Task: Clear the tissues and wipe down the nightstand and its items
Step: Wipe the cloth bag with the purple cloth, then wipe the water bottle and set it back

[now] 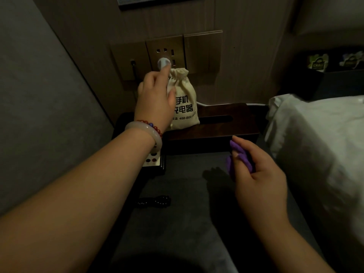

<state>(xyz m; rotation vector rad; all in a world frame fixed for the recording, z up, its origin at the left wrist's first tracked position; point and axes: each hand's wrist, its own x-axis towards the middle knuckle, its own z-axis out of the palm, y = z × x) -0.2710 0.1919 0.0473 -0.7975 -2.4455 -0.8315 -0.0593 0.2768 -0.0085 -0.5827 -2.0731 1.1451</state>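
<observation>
Left hand (155, 99) gripped the cream drawstring fabric pouch (185, 99) by the dark wooden tissue box (226, 125), at the counter's (187, 194) far edge. Right hand (260, 174) clutched a purple cloth (241, 156). The pouch probably needed lifting clear before wiping beneath.

A brass-coloured socket panel (165, 54) is set in the wall with a white plug (163, 63) in it. On the right lies a white pillow (315, 138). Behind the pillow, a dark box (334, 79) holds small packets (317, 63).

Left hand (155, 99) grips cream pouch (185, 107), perhaps by its neck; right hand (260, 174) holds purple cloth (242, 157) beside tissue box (206, 133).
</observation>
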